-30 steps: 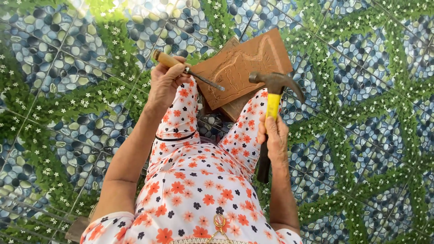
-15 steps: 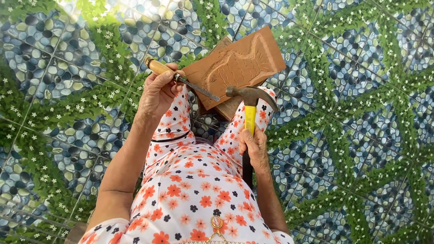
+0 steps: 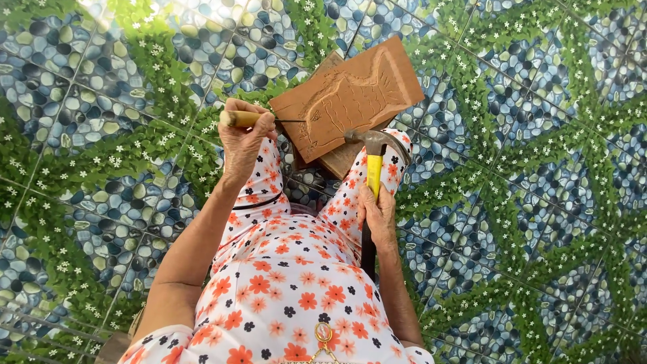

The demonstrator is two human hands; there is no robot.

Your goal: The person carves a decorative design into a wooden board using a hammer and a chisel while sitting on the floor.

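Observation:
My left hand (image 3: 244,138) grips a wooden-handled chisel (image 3: 237,118) whose thin metal blade points right and touches the left edge of a carved brown wooden board (image 3: 350,98). The board shows a relief carving and lies tilted on another piece of wood, just beyond my knees. My right hand (image 3: 377,214) holds a claw hammer (image 3: 373,165) by its yellow and black handle; the steel head sits over my right knee, next to the board's near edge. My lap is covered in white cloth with orange flowers.
The floor (image 3: 539,202) is tiled with a blue pebble and green leaf pattern all around. A second wooden block (image 3: 340,160) sticks out under the carved board. A brown object shows at the lower left edge.
The chisel blade has come down to the board's left edge. The hammer and my right hand have shifted slightly left and lower, nearer my knee.

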